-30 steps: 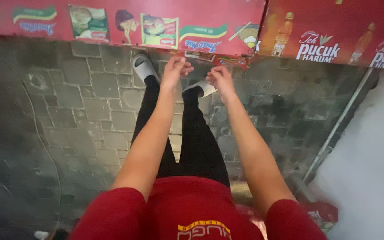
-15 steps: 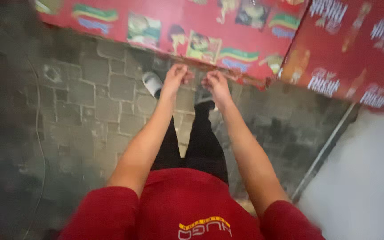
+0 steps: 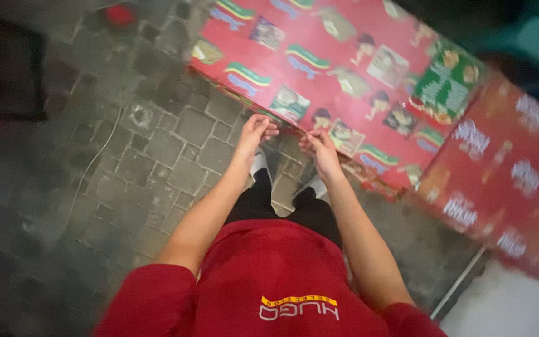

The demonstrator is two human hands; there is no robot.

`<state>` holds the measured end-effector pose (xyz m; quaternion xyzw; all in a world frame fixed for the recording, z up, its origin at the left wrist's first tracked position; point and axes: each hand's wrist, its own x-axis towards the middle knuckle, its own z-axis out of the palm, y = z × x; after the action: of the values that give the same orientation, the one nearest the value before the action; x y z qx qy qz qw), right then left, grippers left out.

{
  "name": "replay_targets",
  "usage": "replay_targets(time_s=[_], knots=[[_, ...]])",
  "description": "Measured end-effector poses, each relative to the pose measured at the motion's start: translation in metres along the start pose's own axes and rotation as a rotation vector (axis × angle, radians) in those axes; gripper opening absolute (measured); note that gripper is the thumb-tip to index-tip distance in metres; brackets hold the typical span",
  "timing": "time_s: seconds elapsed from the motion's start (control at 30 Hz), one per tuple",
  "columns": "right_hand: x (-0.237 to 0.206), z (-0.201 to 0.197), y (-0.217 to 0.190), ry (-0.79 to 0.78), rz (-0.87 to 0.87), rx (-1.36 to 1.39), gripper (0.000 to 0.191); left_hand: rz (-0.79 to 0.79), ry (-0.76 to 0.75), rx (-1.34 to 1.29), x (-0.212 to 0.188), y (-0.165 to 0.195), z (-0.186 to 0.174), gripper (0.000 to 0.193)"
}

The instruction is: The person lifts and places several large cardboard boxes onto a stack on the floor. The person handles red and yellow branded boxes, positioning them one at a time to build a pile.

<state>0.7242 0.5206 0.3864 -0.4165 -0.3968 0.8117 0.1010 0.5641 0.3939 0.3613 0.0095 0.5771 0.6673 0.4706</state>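
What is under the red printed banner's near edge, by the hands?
Grey paving stones and white shoes show below the red printed banner. The left hand and right hand meet its edge; beneath is hidden.

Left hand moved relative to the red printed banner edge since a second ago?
Cannot tell: the camera swung. The left hand sits at the banner's lower edge, as before.

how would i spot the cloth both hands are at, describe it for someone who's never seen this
Above the grey paving-stone floor a red printed table cover hangs; the left hand and right hand are at its lower edge. Unlike the plainer red banner beside it, it carries rows of small food pictures and green-and-yellow stripes.
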Motion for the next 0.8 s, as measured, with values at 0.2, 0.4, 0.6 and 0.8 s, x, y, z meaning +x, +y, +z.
replay_targets(time_s=[0.2, 0.4, 0.6, 0.8], knots=[[0.022, 0.060, -0.012, -0.108, 0.078, -0.073, 0.012, 0.044, 0.106, -0.130, -0.013, 0.030, -0.051, 0.021], [0.044, 0.101, -0.029, -0.198, 0.107, -0.173, 0.009, 0.106, 0.200, -0.164, -0.031, 0.047, -0.084, 0.020], [0.060, 0.149, -0.047, -0.365, 0.129, -0.250, 0.007, 0.207, 0.324, -0.195, -0.043, 0.075, -0.111, 0.020], [0.084, 0.210, -0.073, -0.527, 0.142, -0.420, 0.009, 0.236, 0.460, -0.231, -0.046, 0.104, -0.135, 0.018]])
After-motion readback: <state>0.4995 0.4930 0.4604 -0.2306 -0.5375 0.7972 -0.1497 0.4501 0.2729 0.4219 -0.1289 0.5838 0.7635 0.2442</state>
